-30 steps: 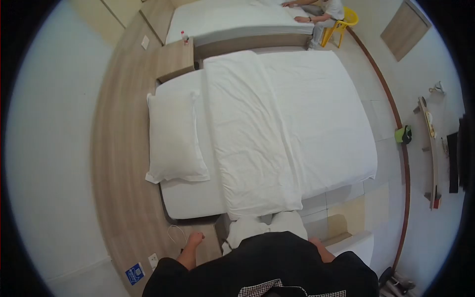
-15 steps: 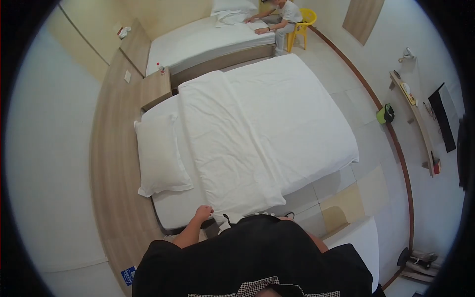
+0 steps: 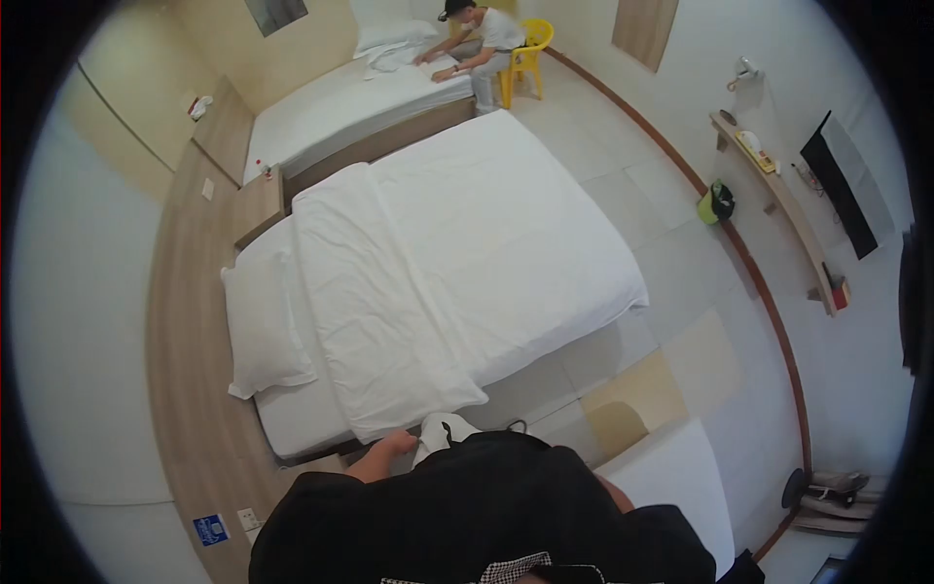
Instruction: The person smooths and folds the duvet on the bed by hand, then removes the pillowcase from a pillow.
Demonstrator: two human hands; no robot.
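Note:
My left hand [image 3: 397, 443] is low in the view, beyond the near side of the middle bed, with its fingers curled in. Beside the fingers is a piece of white cloth [image 3: 440, 430], partly covered by my black clothing; I cannot make out whether the hand grips it. Just past that hand lies the near edge of a white quilt [image 3: 389, 321], its top part folded back in a wrinkled band. A white pillow [image 3: 265, 326] rests at the headboard end. My right hand is hidden behind my body; only a bit of the forearm shows.
Another person [image 3: 486, 44] sits on a yellow chair [image 3: 530, 60], hands on the far bed [image 3: 341, 92]. A wooden nightstand [image 3: 261, 206] stands between the beds. On the right are a green bin [image 3: 713, 204], a wall shelf [image 3: 773, 200] and part of another white bed [image 3: 671, 482].
The view has shifted, so the beds now appear farther left. My left hand has drawn back from the quilt's edge to beside the white cloth, which shows more now.

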